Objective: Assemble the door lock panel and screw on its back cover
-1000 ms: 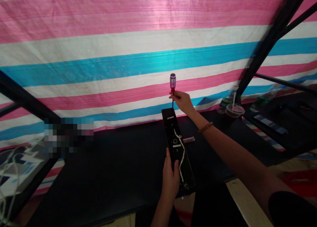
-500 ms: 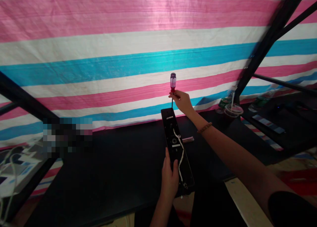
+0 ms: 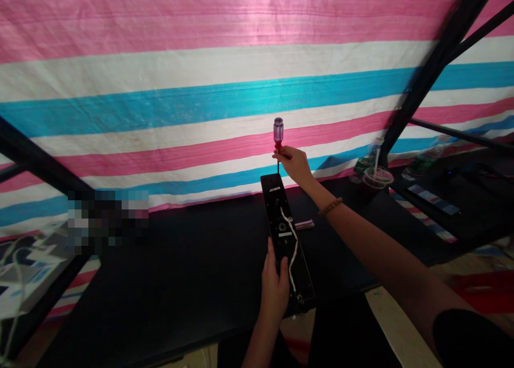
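Note:
A long black panel (image 3: 300, 250) with a white cable (image 3: 296, 250) along its inside lies over the near part of the black table. My left hand (image 3: 275, 287) grips its left edge near the lower end, thumb on top. The fingers of my right hand (image 3: 295, 162) pinch a screwdriver (image 3: 278, 131) with a clear purplish handle and a red collar. It stands upright, its thin shaft reaching down to the panel's far end. Whether the tip sits in a screw is too small to tell. A small pinkish object (image 3: 304, 224) lies against the panel's right side.
At the right back of the black table (image 3: 180, 282) stand a lidded cup with a straw (image 3: 377, 178) and a plastic bottle (image 3: 362, 167). A phone-like slab (image 3: 433, 199) lies farther right. Black metal posts (image 3: 425, 81) flank a striped tarp (image 3: 201, 105). White cables and boxes (image 3: 38, 277) sit at left.
The screwdriver's handle tilts very slightly to the left compared with before. Both hands keep nearly the same place on the panel and the screwdriver.

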A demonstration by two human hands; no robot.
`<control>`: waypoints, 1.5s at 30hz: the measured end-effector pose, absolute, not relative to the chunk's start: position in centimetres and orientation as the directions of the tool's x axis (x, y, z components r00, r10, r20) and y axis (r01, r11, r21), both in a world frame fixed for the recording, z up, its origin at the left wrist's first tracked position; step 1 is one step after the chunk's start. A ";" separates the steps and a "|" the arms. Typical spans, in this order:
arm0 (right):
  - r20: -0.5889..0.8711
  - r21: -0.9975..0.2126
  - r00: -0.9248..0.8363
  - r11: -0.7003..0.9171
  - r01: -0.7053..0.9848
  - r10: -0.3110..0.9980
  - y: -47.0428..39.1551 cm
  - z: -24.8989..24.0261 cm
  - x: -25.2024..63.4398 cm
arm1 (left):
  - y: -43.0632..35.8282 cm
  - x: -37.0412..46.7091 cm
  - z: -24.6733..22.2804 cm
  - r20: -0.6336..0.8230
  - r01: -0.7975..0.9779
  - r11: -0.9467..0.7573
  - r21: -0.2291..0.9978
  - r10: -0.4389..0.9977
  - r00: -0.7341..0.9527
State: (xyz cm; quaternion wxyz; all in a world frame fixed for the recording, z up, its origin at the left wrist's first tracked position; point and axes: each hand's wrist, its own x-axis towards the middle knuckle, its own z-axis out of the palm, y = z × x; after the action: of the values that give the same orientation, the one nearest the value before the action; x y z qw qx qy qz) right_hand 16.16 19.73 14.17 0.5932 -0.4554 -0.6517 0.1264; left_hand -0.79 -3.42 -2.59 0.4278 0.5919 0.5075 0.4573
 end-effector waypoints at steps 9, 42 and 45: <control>0.688 -0.629 0.124 0.503 0.593 0.715 19.1 14.4 16.1 | -3.4 -0.8 -2.7 0.107 0.210 -0.115 0.971 0.993 0.051; 0.702 -0.644 0.082 0.581 0.498 0.707 18.4 14.0 17.0 | -3.5 -0.8 -2.5 0.093 0.185 -0.100 0.978 0.995 0.044; 0.703 -0.647 0.092 0.580 0.495 0.705 18.1 14.1 17.1 | -3.5 -0.8 -2.5 0.092 0.188 -0.098 0.977 0.995 0.040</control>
State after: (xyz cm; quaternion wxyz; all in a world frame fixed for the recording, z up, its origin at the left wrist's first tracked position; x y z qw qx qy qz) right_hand 17.08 18.15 14.06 0.5866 -0.4496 -0.6677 0.0894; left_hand -0.76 -3.51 -2.47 0.4336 0.5764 0.5130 0.4654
